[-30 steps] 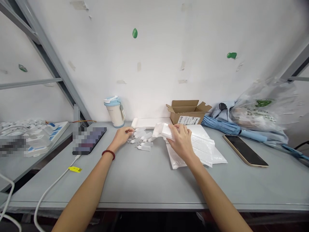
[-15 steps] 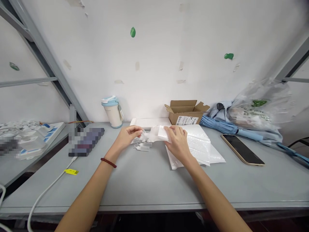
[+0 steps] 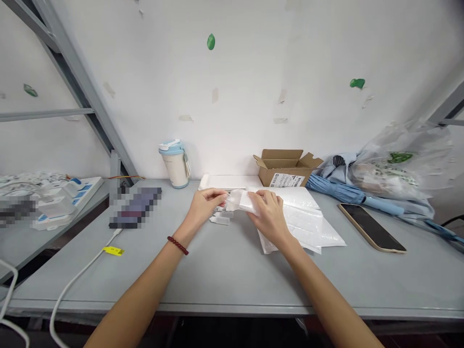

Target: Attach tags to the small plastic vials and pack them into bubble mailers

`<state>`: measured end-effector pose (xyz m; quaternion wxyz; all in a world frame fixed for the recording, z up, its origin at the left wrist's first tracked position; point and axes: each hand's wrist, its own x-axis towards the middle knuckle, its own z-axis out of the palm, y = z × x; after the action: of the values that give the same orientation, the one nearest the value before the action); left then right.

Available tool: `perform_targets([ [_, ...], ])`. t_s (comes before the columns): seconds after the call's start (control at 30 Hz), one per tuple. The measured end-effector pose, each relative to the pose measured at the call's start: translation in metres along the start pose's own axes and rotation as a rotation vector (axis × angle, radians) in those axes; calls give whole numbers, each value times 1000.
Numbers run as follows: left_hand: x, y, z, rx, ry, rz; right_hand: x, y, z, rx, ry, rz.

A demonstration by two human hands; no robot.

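Observation:
My right hand (image 3: 268,215) is closed around a small white packet (image 3: 248,203) with a thin, translucent wrapping (image 3: 235,198) at its left end. The fingertips of my left hand (image 3: 206,207) are pinched together at the loose end of that wrapping; what lies between them is too small to make out. Just below, on the table, are several small white pieces (image 3: 219,220), like little vials or tags, partly hidden by the left fingers. Under and beside my right hand lie white padded mailing bags (image 3: 302,224).
Behind the hands stand a flat white box (image 3: 232,181) and an open cardboard box (image 3: 282,169). A cup (image 3: 174,164) is at the back left, near a pixelated phone (image 3: 136,208) on a cable. To the right are a phone (image 3: 371,227), a blue umbrella (image 3: 335,188) and a plastic bag (image 3: 395,159).
My left hand has come closer to my right hand, so less of the wrapping shows between them. The whole view has shifted slightly. My right hand keeps its hold on the packet.

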<state>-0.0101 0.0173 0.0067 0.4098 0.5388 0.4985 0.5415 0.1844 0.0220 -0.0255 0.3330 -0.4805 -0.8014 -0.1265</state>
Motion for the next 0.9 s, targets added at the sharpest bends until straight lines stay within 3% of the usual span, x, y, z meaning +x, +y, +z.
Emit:
perform_targets([
  [0.13, -8, 1, 12, -17, -122, -68, 0, 2, -1, 20, -55, 11],
  [0.43, -2, -2, -1, 7, -176, -36, 0, 2, -7, 136, -121, -1],
  [0.67, -8, -15, 15, 257, -229, 140, 0, 0, -5, 184, -163, -12],
  [0.83, -1, -9, 1, 237, -38, 126, 1, 3, -11, 231, -94, -3],
  [0.9, 3, -8, -6, 173, -25, 68, 2, 3, -12, 234, -63, -14],
])
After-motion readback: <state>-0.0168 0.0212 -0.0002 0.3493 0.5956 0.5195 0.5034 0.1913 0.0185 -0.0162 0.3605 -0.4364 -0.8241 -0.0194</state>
